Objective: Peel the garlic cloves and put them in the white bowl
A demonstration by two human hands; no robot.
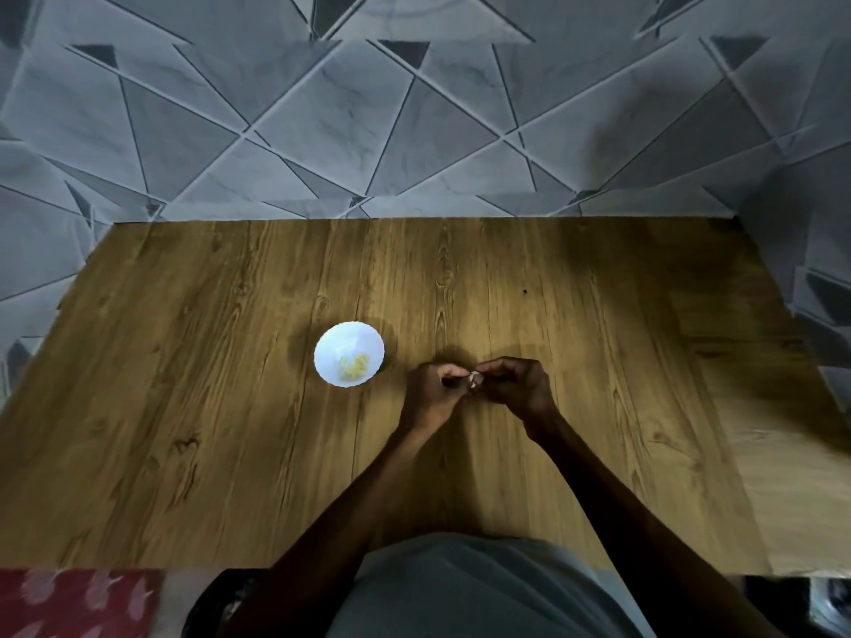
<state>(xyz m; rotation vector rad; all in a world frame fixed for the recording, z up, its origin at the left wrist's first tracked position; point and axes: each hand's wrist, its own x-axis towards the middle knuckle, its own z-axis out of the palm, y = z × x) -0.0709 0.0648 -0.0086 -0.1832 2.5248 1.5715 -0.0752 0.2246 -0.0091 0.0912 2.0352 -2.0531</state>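
I watched the left hand (430, 391) and right hand (515, 384) pinch 1 garlic clove (474, 378) between them — opposed, I judged, to tear skin. The white bowl (318, 356) sat near for dropping.

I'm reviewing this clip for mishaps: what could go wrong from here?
1. The clove, pinched between the left hand and right hand, is over the table, not the bowl; a slip would likely drop it there.
2. The bowl is small and off to the left, so a careless drop may miss it.
3. The light is dim, so skin scraps might go unnoticed on the clove.
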